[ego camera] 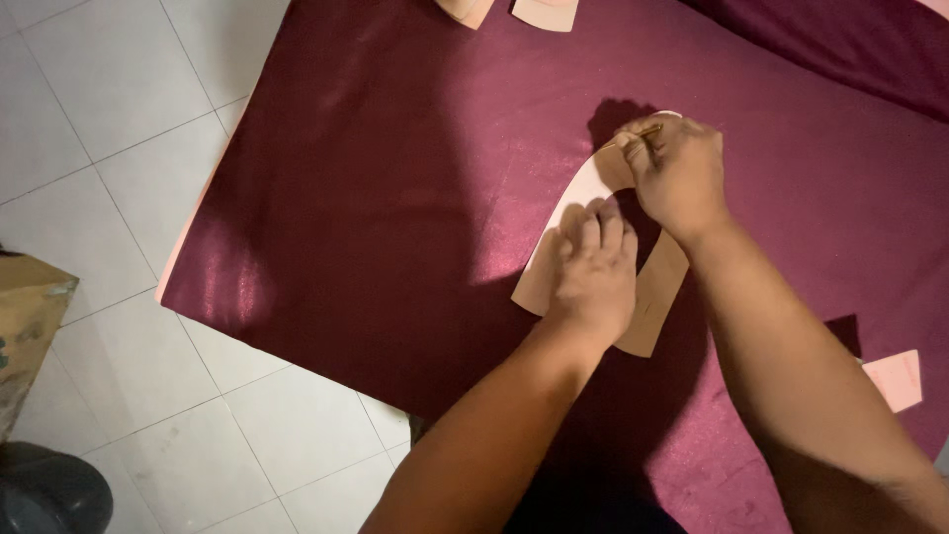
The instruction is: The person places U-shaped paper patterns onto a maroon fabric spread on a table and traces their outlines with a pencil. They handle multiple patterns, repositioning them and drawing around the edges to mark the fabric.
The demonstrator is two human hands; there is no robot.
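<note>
far left there's the corner of a cardboard box (28, 326) and a dark round thing (49, 492) at the bottom edge, both sitting on the pale tiled floor (109, 119). then comes the big sheet of maroon fabric (395, 198) spread flat over the floor, with a lighter underside showing along its left edge. in the middle of it lies a curved tan paper pattern (576, 203), arched like a horseshoe piece, its two ends pointing down toward the person. the left hand (593, 267) is pressed flat on the pattern's left leg, fingers together and spread down on the paper, pinning it to the fabric, not gripping anything. just right of that, the right hand (677, 173) sits at the top of the arch, fingers pinched shut around a thin pencil (638, 133) whose tip is touching the pattern's upper edge. up at the top edge there are two more tan paper pieces (544, 12) half out of view, and lower right another small tan piece (898, 379) lies on the fabric, well apart from the hands. top right the fabric bunches into a darker fold (850, 49).
</note>
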